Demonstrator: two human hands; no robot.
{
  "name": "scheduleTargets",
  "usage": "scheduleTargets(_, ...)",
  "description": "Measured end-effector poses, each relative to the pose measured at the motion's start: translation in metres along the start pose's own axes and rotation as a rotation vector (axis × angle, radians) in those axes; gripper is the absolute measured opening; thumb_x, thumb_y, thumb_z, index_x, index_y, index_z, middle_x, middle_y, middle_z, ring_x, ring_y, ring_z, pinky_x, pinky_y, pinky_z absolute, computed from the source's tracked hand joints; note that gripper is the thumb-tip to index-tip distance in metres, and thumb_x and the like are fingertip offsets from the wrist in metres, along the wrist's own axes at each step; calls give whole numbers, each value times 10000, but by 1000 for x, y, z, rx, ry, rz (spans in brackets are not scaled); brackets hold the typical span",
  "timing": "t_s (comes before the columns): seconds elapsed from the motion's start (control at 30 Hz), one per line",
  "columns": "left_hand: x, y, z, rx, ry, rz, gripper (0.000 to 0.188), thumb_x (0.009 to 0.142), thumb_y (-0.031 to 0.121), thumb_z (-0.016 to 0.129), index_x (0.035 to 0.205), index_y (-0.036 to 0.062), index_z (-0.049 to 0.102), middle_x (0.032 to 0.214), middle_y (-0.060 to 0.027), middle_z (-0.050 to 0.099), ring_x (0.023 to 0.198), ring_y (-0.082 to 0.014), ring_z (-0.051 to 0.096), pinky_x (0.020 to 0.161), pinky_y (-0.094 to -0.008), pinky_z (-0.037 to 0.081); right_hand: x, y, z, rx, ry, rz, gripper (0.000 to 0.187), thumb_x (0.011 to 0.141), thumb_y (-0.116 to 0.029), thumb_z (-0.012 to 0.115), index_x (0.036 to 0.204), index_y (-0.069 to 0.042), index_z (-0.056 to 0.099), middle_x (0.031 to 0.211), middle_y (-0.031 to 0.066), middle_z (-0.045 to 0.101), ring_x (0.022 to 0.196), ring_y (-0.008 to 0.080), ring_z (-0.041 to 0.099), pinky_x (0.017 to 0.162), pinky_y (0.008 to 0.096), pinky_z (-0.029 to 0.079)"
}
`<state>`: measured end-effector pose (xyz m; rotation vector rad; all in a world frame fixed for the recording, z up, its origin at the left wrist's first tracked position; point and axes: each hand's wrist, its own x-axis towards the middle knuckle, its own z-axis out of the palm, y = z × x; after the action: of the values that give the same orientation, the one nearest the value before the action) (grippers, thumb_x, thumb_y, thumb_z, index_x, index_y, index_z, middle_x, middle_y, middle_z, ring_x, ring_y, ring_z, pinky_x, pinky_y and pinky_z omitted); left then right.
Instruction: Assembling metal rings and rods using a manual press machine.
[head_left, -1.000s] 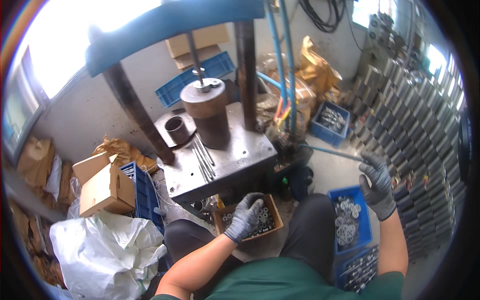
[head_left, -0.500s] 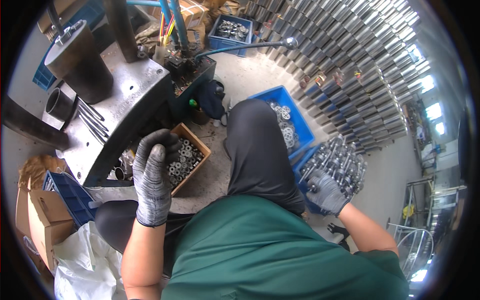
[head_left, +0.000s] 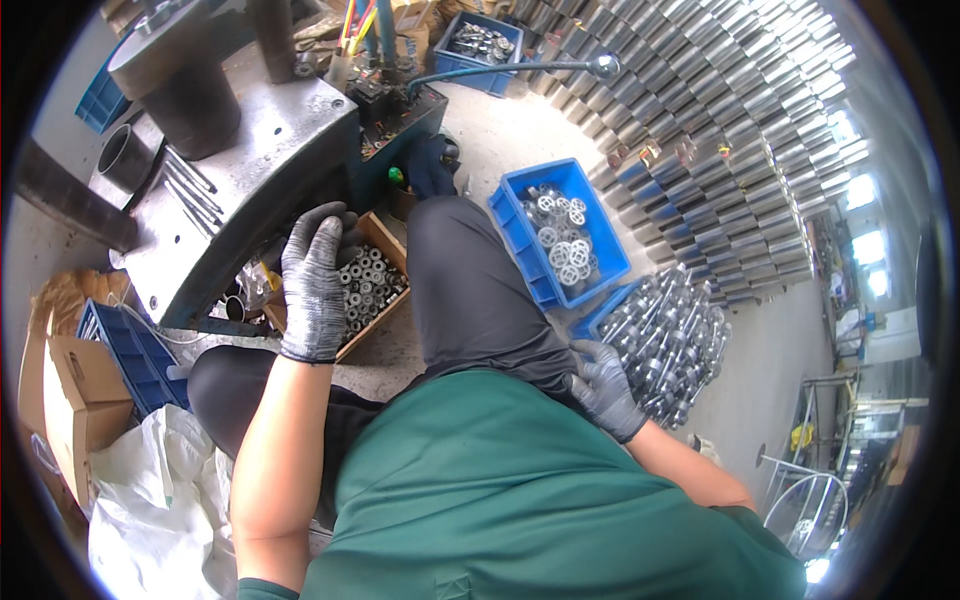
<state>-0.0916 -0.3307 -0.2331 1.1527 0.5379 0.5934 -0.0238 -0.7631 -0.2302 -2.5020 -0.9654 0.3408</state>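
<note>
My left hand (head_left: 314, 285), in a grey knit glove with dark fingertips, hovers by a box (head_left: 372, 325) of small metal rings. Its fingers are loosely bent with the thumb apart, and nothing shows in it. My right hand (head_left: 608, 392), also gloved, is beside my right thigh, at the near left edge of a heap of metal shafts (head_left: 665, 345). Its thumb and fingers are apart, with no held thing visible. A blue bin (head_left: 515, 235) beyond the thigh contains several spoked metal wheels (head_left: 570, 258). Part of another blue bin (head_left: 590, 322) shows beside the shafts.
A heavy metal machine table (head_left: 270, 130) with thick posts stands at the left. A long lever with a ball knob (head_left: 605, 66) reaches across the far side. Stacked metal tubes (head_left: 700, 130) line the right. Cardboard boxes (head_left: 90, 385) and a white sack (head_left: 160, 490) lie at near left.
My right hand has moved left from over the shafts toward my thigh. My left hand has risen slightly in view. My right knee has shifted left, exposing more of the bin of wheels.
</note>
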Motion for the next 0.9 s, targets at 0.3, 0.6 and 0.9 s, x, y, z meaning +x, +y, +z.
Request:
scheduleTargets(0.3, 18, -22, 2, 42, 59, -45, 275, 1071, 204, 606, 1300, 59, 660, 1168, -94, 731, 1021, -172, 717, 884, -306, 579, -11, 21, 5, 663, 204, 145, 586, 1089, -364, 565, 1564, -48, 429, 1505, 171, 518, 1379, 256, 508, 1174, 385, 369)
scheduleTargets(0.6, 18, -41, 14, 137, -11, 24, 262, 1072, 160, 587, 1289, 31, 656, 1158, -104, 723, 1036, -180, 697, 917, -318, 569, -2, 19, 1, -160, 335, -203, 240, 727, -57, 683, 960, -30, 630, 1395, 215, 560, 1236, 452, 510, 1061, 548, 434)
scheduleTargets(0.9, 21, -49, 14, 199, 10, 15, 257, 1067, 146, 594, 1284, 29, 666, 1143, -97, 725, 1025, -170, 694, 914, -313, 568, 3, 17, 1, -207, 253, -97, 231, 735, -95, 656, 902, 62, 689, 1363, 233, 582, 1237, 460, 516, 1084, 562, 422)
